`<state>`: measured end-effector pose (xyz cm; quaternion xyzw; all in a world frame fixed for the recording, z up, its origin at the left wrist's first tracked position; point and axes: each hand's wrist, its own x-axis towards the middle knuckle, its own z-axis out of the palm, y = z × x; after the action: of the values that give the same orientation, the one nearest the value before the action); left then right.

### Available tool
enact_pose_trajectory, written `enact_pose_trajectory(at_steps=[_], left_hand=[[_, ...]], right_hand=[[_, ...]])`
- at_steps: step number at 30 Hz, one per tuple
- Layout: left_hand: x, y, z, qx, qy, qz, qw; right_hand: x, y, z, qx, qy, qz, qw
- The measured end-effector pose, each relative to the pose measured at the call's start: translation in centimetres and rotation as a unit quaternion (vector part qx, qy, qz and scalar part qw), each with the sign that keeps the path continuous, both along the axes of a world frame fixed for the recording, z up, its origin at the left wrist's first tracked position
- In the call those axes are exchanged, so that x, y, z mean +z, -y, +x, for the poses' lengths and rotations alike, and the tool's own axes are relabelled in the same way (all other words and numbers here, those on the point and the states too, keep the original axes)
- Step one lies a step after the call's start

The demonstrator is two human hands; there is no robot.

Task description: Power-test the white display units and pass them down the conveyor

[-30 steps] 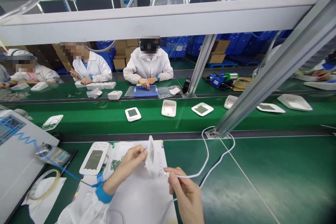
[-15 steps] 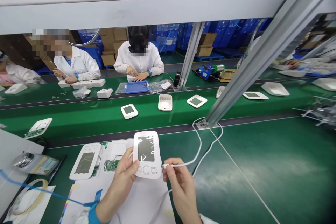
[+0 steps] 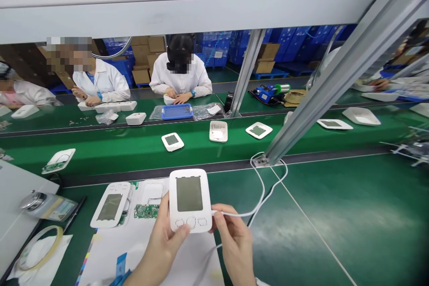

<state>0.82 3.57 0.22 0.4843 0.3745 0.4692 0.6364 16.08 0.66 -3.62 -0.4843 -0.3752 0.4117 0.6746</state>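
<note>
Paper sheet: it lies on the green bench (image 3: 321,214) and serves as the landmark; the sheet (image 3: 117,243) is partly covered by parts and by the left forearm.
White device: the handheld unit (image 3: 190,201) is raised above the sheet's far right corner, screen facing the wearer, round and oval buttons at its lower end.
Left hand: the left hand (image 3: 164,237), above the sheet, grips the device by its left side and lower edge, thumb on the front near the buttons.
Right hand: the right hand (image 3: 234,237), just over the sheet's right edge, pinches the white cable (image 3: 241,215) near its end, thumb and fingers close together.
Cable end: it meets the device's right side; fingertips cover part of the spot, so how deep it sits cannot be told.
Done so far: cable and device appear brought together, in my judgement.
Left over: the screen shows no visible characters; the second unit (image 3: 111,205), on the sheet's far left corner, has no white cable at it and seems yet to be handled.
Sheet's far edge: a circuit board (image 3: 146,211) lies beside that unit.
Beyond the sheet: the green belt (image 3: 117,152) carries more units and shells.
</note>
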Motion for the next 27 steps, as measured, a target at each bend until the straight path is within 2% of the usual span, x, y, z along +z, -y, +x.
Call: enact_pose_trajectory(at_steps=[3,8,13,16,23,27], left_hand=[[0.1,0.5,-0.5,0.007,-0.063,0.004,0.998],[0.9,1.0,-1.6,-0.038,-0.225,0.017,0.973],[2.7,0.9,-1.2,-0.033,-0.227,-0.029,0.973],[3.3,1.0,-0.9,-0.02,-0.243,-0.048,0.969],[2.5,0.8,-1.6,-0.054,-0.26,-0.026,0.964],[2.1,0.9,-1.7,-0.054,-0.272,-0.027,0.96]], right_hand=[[0.6,0.2,-0.4,0.035,-0.044,-0.015,0.998],[1.4,0.3,-0.7,0.049,-0.087,-0.014,0.995],[1.6,0.5,-0.6,0.035,-0.06,-0.016,0.997],[1.5,0.5,-0.5,0.02,-0.033,-0.021,0.999],[1.2,0.5,-0.6,0.038,-0.048,-0.037,0.997],[1.2,0.5,-0.6,0.044,-0.051,-0.045,0.997]])
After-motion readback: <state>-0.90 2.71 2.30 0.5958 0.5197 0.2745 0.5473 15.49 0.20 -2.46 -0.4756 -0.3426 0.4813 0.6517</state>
